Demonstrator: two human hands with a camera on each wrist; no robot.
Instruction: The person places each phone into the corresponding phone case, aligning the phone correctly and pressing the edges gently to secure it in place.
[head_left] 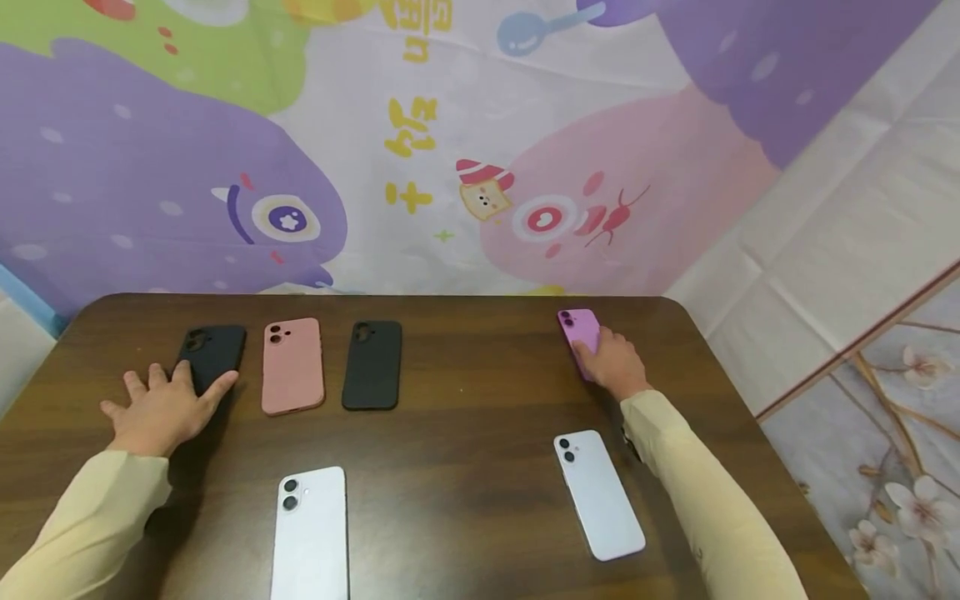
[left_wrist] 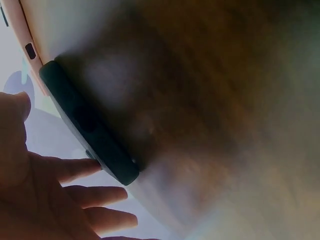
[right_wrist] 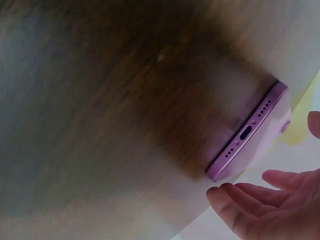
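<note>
My left hand (head_left: 163,410) has its fingers spread at the lower end of a dark blue phone case (head_left: 217,357), which lies at the back left of the table. In the left wrist view, a fingertip meets the long edge of this case (left_wrist: 87,122), and the thumb stands apart. At the back right, my right hand (head_left: 617,364) is over the lower part of a purple phone (head_left: 581,329). The right wrist view shows thumb and fingers parted around the phone (right_wrist: 255,137), with a gap at the fingertips; its end has a port and speaker holes.
A pink phone case (head_left: 292,367) and a black phone case (head_left: 372,367) lie right of the dark blue one. Two white phones lie nearer: one front left (head_left: 311,533), one front right (head_left: 600,496). Behind the brown table (head_left: 457,450) hangs a cartoon cloth (head_left: 405,250).
</note>
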